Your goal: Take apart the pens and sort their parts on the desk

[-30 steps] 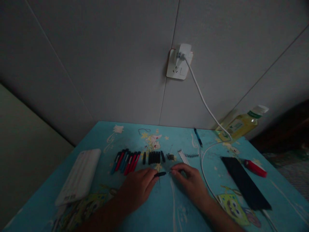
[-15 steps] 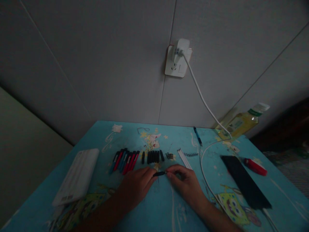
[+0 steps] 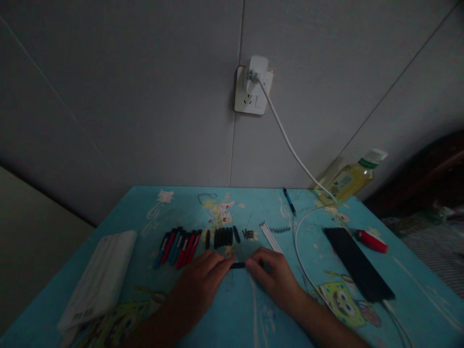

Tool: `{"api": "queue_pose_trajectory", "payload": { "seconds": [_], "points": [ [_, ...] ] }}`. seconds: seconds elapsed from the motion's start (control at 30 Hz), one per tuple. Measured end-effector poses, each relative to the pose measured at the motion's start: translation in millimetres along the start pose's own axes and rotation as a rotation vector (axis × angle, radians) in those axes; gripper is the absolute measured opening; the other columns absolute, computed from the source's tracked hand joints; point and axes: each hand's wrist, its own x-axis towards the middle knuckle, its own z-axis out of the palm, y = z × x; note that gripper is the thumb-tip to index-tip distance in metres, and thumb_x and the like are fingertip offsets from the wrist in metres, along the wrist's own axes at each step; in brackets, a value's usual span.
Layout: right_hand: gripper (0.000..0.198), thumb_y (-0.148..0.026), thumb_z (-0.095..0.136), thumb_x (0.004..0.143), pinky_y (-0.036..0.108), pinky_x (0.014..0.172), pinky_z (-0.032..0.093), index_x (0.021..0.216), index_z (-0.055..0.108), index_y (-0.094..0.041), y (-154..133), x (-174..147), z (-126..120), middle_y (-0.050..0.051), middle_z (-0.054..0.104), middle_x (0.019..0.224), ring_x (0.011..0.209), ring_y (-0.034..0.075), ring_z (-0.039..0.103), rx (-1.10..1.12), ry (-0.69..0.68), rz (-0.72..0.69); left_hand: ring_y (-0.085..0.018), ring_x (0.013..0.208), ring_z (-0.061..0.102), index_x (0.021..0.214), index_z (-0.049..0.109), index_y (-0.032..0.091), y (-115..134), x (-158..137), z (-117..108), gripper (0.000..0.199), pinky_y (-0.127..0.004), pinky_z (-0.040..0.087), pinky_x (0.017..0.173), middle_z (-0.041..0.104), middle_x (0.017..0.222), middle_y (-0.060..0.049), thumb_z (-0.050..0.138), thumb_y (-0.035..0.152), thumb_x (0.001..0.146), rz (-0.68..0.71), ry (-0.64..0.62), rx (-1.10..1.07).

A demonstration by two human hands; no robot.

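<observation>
A short black pen part [image 3: 238, 265], like a grip sleeve, lies level between my hands just above the cartoon tablecloth. My left hand [image 3: 203, 275] pinches its left end, and my right hand [image 3: 271, 270] has thumb and forefinger closed on its right end. Both ends are covered by fingers. Beyond my left hand lie several red and blue pen barrels [image 3: 177, 246]. A row of black pen grips [image 3: 223, 237] sits ahead of my hands, with small dark pen tips [image 3: 249, 234] beside it. White refills [image 3: 270, 237] and small springs [image 3: 280, 230] lie past my right hand.
A white power bank [image 3: 99, 275] lies at left. At right are a black phone-like slab [image 3: 358, 263] with a cable, a red-handled tool [image 3: 371, 240] and a yellow bottle [image 3: 350, 181]. A blue pen [image 3: 289, 201] lies near the wall. A white cable [image 3: 290, 145] hangs from the socket.
The view has shifted slightly to the right. My right fingertips now cover the narrow tip that showed at the pen part's right end. Both hands stay on it.
</observation>
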Motion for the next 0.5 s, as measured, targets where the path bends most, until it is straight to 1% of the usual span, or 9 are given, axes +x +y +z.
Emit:
{"api": "queue_pose_trajectory", "payload": {
  "seconds": [0.07,0.13,0.17,0.23,0.3,0.33,0.43,0.5],
  "points": [
    [0.036,-0.036,0.050,0.098,0.025,0.060,0.043,0.070,0.065,-0.018,1.4,-1.2,0.6,0.000,0.062,0.067,0.062,0.012,0.057,-0.075,-0.035,-0.004,-0.017,0.086,0.061,0.124,0.060,0.018,-0.7,-0.8,1.5,0.032,-0.031,0.055,0.078,0.064,0.096,-0.006,0.038,0.019,0.101,0.004,-0.016,0.010],
    [0.038,-0.034,0.046,0.100,0.026,0.062,0.043,0.072,0.065,-0.019,1.3,-1.9,0.3,0.000,0.062,0.067,0.062,0.013,0.058,-0.117,-0.060,-0.021,-0.016,0.085,0.061,0.122,0.061,0.019,-2.6,-0.5,2.5,0.031,-0.030,0.055,0.077,0.064,0.093,-0.005,0.039,0.019,0.101,0.017,-0.017,0.027],
    [0.033,-0.033,0.046,0.100,0.026,0.064,0.045,0.078,0.067,-0.020,0.7,-2.0,-0.2,0.000,0.063,0.071,0.066,0.013,0.059,-0.120,-0.068,-0.033,-0.016,0.085,0.061,0.121,0.062,0.019,-4.0,-0.1,2.9,0.031,-0.030,0.055,0.077,0.064,0.092,-0.005,0.039,0.019,0.101,0.018,-0.010,0.038],
    [0.020,-0.033,0.052,0.097,0.027,0.070,0.047,0.097,0.068,-0.021,-1.1,-1.9,-1.7,0.002,0.066,0.084,0.074,0.015,0.061,-0.102,-0.076,-0.065,-0.016,0.084,0.061,0.122,0.062,0.020,-6.6,0.4,3.8,0.030,-0.029,0.055,0.075,0.064,0.092,-0.005,0.041,0.018,0.100,0.013,0.002,0.053],
    [0.020,-0.031,0.058,0.094,0.028,0.075,0.049,0.110,0.065,-0.023,-2.8,-1.8,-3.4,0.003,0.066,0.095,0.082,0.016,0.062,-0.080,-0.094,-0.098,-0.015,0.084,0.061,0.122,0.062,0.020,-8.3,-0.2,5.3,0.030,-0.027,0.055,0.074,0.064,0.093,-0.005,0.042,0.019,0.100,0.008,0.012,0.048],
    [0.020,-0.030,0.059,0.094,0.028,0.077,0.049,0.112,0.064,-0.023,-3.4,-1.9,-4.2,0.003,0.066,0.097,0.084,0.016,0.063,-0.076,-0.100,-0.108,-0.015,0.084,0.061,0.122,0.062,0.020,-8.6,-1.1,6.1,0.029,-0.027,0.055,0.074,0.064,0.094,-0.005,0.043,0.018,0.100,0.010,0.013,0.042],
    [0.016,-0.027,0.052,0.097,0.028,0.079,0.048,0.106,0.064,-0.021,-4.0,-2.5,-6.3,0.004,0.067,0.095,0.087,0.017,0.063,-0.085,-0.109,-0.105,-0.016,0.090,0.062,0.126,0.059,0.018,-7.6,-4.5,7.4,0.031,-0.029,0.054,0.080,0.065,0.099,-0.006,0.043,0.016,0.100,0.044,0.020,0.053],
    [0.018,-0.028,0.048,0.098,0.027,0.075,0.047,0.098,0.064,-0.020,-3.0,-3.3,-6.8,0.003,0.067,0.088,0.082,0.016,0.062,-0.113,-0.137,-0.102,-0.017,0.094,0.061,0.131,0.056,0.016,-6.4,-5.8,6.0,0.033,-0.033,0.054,0.086,0.065,0.104,-0.007,0.043,0.016,0.100,0.093,0.032,0.082]
  ]
}}
